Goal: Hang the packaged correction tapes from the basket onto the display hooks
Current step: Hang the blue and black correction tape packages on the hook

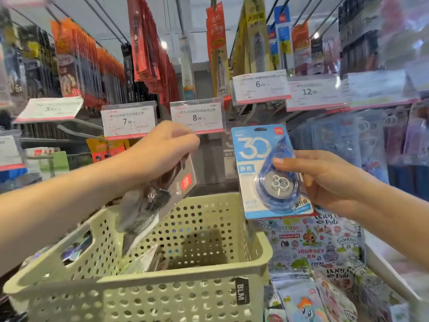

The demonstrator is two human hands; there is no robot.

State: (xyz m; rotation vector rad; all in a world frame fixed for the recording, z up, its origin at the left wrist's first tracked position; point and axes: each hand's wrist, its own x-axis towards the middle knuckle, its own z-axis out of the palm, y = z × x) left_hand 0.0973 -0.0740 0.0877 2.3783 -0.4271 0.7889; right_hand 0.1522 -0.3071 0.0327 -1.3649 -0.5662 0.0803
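My right hand (325,180) grips a blue packaged correction tape (260,163) upright by its right edge, thumb on the blister, just right of the 8.00 price tag (197,117). My left hand (162,147) holds a grey-black packaged correction tape (160,196) by its top, hanging tilted over the pale green perforated basket (185,282). A few more packages lie at the basket's bottom left, blurred. The hook behind the 8.00 tag is hidden by my left hand.
Rows of hooks with hanging red, orange and yellow packs fill the upper display. Price tags 7.90 (128,122), 6.00 (260,86) and 12 (311,92) stick out. Blue and purple packs hang at the right. Cartoon-printed items (311,252) lie right of the basket.
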